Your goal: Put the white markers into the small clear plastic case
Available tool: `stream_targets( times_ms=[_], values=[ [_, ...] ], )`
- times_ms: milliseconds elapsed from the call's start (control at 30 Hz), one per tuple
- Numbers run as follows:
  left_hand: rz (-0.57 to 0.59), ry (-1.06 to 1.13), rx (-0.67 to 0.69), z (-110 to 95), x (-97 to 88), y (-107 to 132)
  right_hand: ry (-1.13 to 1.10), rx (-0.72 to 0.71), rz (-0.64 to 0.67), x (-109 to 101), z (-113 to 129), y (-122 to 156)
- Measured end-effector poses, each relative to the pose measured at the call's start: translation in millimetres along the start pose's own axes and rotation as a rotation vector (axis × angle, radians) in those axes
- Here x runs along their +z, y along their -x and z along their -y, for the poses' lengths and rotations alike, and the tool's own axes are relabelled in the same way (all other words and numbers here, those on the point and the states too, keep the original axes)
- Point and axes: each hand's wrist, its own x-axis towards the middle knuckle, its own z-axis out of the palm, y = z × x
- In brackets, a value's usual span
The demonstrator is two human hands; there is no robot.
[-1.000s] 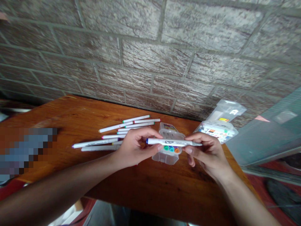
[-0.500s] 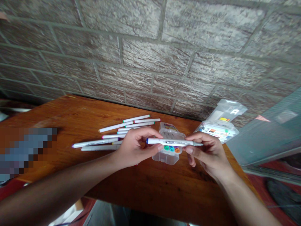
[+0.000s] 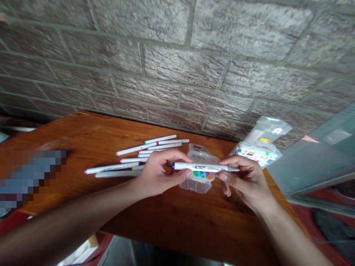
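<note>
A white marker pen (image 3: pixel 203 167) with a blue end lies level between both hands, above the wooden table (image 3: pixel 83 136). My left hand (image 3: pixel 158 173) pinches its blue end with thumb and fingers. At the other end my right hand (image 3: pixel 242 177) grips the pen with its fingertips. Right beneath the pen stands a small clear plastic case (image 3: pixel 198 183) holding three markers with green, blue and orange caps. Several loose white markers (image 3: pixel 138 155) lie on the table to the left of my left hand.
A second clear case (image 3: pixel 259 153) full of markers with its lid open sits at the back right by the brick wall (image 3: pixel 177 55). A blurred-out patch covers the table's left edge. A glass panel (image 3: pixel 313 159) slopes off to the right.
</note>
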Motion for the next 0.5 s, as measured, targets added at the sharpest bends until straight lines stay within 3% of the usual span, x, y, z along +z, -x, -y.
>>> stream_targets(
  times_ms=[500],
  values=[
    [0.001, 0.012, 0.012, 0.4, -0.2, 0.6, -0.016, -0.007, 0.013, -0.5, -0.9, 1.0]
  ],
)
